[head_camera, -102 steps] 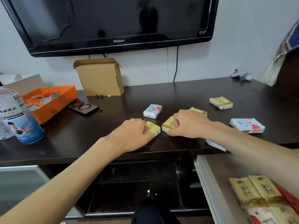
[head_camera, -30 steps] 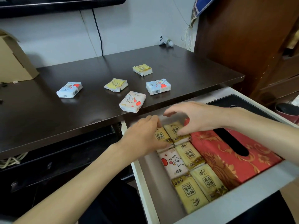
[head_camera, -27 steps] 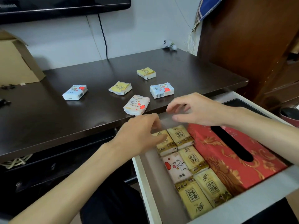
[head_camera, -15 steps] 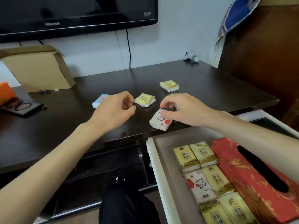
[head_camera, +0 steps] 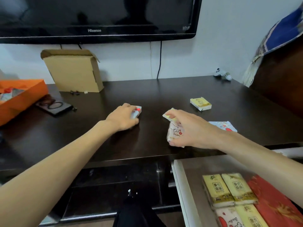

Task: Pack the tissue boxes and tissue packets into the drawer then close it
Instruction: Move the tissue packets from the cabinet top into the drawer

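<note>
My left hand (head_camera: pixel 123 118) lies over a blue-and-white tissue packet (head_camera: pixel 137 111) on the dark tabletop (head_camera: pixel 147 99), fingers closed around it. My right hand (head_camera: pixel 191 130) holds a white packet with red hearts (head_camera: pixel 174 132) against the palm, and its fingertips pinch a yellow packet (head_camera: pixel 168 115). Another yellow packet (head_camera: pixel 200 104) lies further right. A blue packet (head_camera: pixel 223 125) shows behind my right wrist. The white drawer (head_camera: pixel 180 185) stands open at the lower right, holding yellow packets (head_camera: pixel 229 189), a white packet and a red tissue box (head_camera: pixel 277 205).
A cardboard box (head_camera: pixel 73 71) stands at the back under the wall-mounted TV (head_camera: pixel 98 18). An orange box (head_camera: pixel 19 97) and a dark flat case (head_camera: pixel 55 107) sit at the left. A small white figure (head_camera: pixel 223 74) lies at the back right. A dark wooden cabinet (head_camera: pixel 282 82) borders the right.
Both hands left the drawer and came up onto the tabletop. My left hand closed on the blue packet; my right hand took the white hearts packet and reached the yellow one.
</note>
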Available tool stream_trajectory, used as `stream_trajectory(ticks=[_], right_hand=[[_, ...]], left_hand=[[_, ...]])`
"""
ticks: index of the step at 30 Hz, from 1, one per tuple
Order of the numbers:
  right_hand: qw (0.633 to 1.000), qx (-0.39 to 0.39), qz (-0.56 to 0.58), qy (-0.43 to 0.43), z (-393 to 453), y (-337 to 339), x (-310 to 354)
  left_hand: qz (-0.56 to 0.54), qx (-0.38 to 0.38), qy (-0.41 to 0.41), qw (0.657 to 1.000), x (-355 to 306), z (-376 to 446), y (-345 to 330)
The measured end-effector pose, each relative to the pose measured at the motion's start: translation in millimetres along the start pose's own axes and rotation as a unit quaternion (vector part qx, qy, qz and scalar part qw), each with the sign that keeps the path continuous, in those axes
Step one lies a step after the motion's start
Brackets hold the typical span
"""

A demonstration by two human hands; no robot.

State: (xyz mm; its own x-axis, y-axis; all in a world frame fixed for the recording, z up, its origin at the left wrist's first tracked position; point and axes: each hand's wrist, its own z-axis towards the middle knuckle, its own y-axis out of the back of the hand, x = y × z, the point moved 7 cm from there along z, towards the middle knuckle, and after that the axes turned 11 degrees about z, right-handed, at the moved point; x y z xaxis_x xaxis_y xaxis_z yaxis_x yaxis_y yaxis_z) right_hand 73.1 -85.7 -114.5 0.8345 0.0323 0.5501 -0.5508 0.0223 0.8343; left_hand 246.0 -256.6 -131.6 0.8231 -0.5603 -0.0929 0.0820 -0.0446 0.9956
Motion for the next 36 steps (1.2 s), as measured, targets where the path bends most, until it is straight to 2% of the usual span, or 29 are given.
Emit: stream_trajectory(ticks=[4, 11, 15, 17, 19, 22, 25, 27, 29, 31, 32, 36], right_hand=[[0.997, 0.055, -0.056, -0.024, 9.5, -11.0, 1.4], [0.997, 0.069, -0.036, -0.023, 3.5, -4.7, -0.2], [0.997, 0.057, -0.051, -0.025, -1.9, -2.7, -3.1], [0.997, 0.033, -0.073, -0.023, -4.2, -0.5, -2.2], [0.995, 0.014, -0.095, -0.02, -5.3, -0.7, -1.2], [0.996, 0.021, -0.089, -0.021, -7.3, -4.9, -2.3], [0.997, 0.029, -0.076, -0.017, -9.8, -5.0, -6.2], [0.997, 0.03, -0.062, -0.016, -9.6, -4.7, -9.5], [0.998, 0.032, -0.047, -0.014, -6.5, -5.2, -12.3], [0.999, 0.033, -0.029, -0.011, -0.6, -6.1, -13.6], [0.999, 0.032, -0.019, -0.01, 2.5, -6.7, -13.5], [0.999, 0.036, 0.008, -0.005, 13.6, -12.0, -12.6]], left_hand=[[0.042, -0.012, -0.026, 0.999, -5.0, -20.0, 5.7], [0.053, 0.072, -0.094, 0.992, -11.9, -49.5, 3.1], [0.041, 0.074, -0.088, 0.992, -13.7, -55.1, 6.3], [0.062, 0.052, -0.065, 0.995, -14.3, -59.3, 8.7], [0.133, 0.025, -0.034, 0.99, -16.4, -66.4, 11.7], [0.212, -0.039, -0.018, 0.976, -25.2, -72.9, 17.5], [0.142, -0.164, -0.038, 0.975, -30.7, -79.0, 36.4], [0.091, -0.193, -0.073, 0.974, -27.2, -78.6, 40.5], [0.049, -0.103, -0.098, 0.989, -22.1, -69.1, 24.9], [0.019, 0.012, -0.072, 0.997, -13.3, -60.2, 4.7], [0.005, 0.038, -0.06, 0.997, -10.0, -56.9, -1.0], [-0.025, 0.013, -0.07, 0.997, -10.0, -48.9, -1.9]])
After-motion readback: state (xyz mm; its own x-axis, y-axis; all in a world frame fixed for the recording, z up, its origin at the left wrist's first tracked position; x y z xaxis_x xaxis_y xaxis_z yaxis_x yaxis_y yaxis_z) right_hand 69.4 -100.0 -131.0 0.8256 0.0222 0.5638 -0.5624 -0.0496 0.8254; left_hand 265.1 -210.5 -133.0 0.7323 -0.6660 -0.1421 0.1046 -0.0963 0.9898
